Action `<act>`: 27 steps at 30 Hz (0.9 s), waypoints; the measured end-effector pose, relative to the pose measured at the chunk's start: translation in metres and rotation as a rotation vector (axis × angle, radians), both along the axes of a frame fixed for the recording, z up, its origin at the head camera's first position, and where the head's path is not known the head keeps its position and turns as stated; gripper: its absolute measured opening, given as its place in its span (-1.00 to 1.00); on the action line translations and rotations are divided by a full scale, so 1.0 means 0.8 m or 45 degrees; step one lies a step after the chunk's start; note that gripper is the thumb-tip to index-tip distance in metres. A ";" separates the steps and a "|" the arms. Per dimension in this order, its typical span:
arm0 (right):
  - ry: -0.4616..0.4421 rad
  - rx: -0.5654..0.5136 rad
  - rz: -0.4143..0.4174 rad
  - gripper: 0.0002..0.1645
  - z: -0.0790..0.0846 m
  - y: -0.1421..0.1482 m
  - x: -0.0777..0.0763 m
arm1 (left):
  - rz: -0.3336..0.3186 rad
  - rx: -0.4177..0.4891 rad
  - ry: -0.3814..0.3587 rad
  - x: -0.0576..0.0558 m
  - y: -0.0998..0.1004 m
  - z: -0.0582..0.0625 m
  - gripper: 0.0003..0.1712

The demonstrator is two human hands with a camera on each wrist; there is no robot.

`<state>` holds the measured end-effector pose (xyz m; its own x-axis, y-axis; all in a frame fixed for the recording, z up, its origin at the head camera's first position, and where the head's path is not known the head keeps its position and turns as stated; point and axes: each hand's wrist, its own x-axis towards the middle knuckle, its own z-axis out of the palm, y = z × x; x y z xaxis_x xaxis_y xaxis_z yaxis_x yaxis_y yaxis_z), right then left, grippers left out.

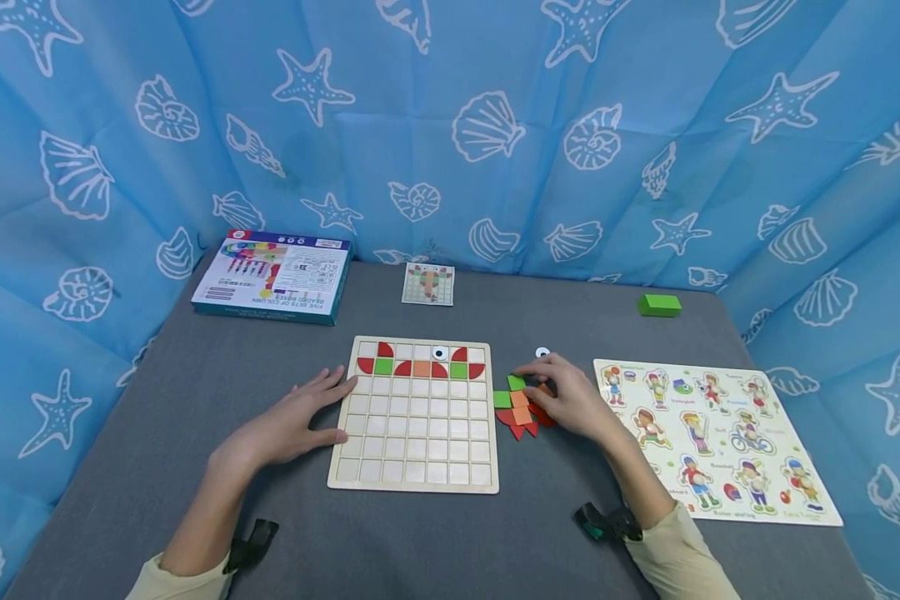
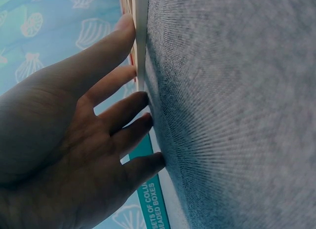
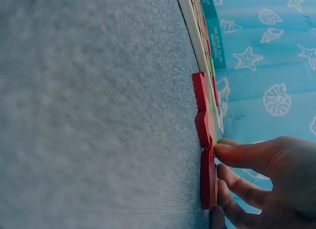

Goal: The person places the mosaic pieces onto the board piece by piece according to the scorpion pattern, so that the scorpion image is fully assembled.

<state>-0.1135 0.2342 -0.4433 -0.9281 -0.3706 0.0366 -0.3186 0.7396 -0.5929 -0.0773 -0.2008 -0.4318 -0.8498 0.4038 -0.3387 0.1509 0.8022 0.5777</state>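
A pale wooden grid board lies on the grey table. Its upper rows hold red quarter-round pieces, green squares, an orange square and a white eye disc. My left hand rests at the board's left edge, fingers extended, thumb and fingertips touching it. To the right of the board my right hand reaches over a small pile of loose pieces, including orange squares and red pieces. Its thumb and index fingertips are by a green piece; whether they pinch it is unclear.
Behind the board lies a small pattern card, with a boxed set to its left. Another eye disc lies beyond the right hand. A green block sits at the back right, and a sports picture board lies beside the right arm.
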 end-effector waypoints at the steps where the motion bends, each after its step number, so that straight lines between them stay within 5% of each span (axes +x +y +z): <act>1: -0.009 0.011 0.005 -0.65 0.000 -0.001 -0.001 | 0.000 0.000 0.004 0.000 0.000 0.000 0.03; 15: -0.090 -0.033 -0.072 -0.84 0.003 0.000 -0.012 | -0.016 -0.011 -0.020 -0.002 0.000 -0.001 0.03; 27: -0.052 -0.210 0.075 -0.74 0.022 -0.030 0.001 | 0.004 -0.023 0.017 0.001 0.001 0.000 0.02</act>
